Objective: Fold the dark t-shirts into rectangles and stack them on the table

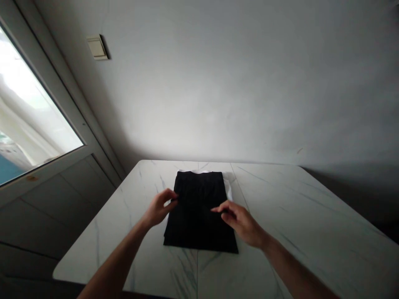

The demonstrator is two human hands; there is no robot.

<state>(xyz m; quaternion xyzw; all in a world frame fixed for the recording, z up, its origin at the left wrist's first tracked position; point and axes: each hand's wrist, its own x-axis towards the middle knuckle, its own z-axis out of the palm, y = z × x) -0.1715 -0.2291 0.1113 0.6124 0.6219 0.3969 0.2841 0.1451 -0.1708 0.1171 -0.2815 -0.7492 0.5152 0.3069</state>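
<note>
A black folded garment (199, 228) lies flat on the table, with a gathered, waistband-like top edge toward the wall; its exact kind is hard to make out. White cloth (230, 190) shows from under it along the top and right side. At the garment's left edge, the thumb and fingertips of my left hand (160, 207) come together on the black fabric. Over the right part of the garment is my right hand (241, 220), its index finger stretched out to the left and its thumb apart from it. Dark fabric behind the fingertips blurs the exact contact.
The white marble-patterned table (296, 216) has rounded corners and a seam down its middle. Its far edge meets a pale wall (218, 83) with a light switch (97, 47). A door with a glass pane (31, 104) stands at the left.
</note>
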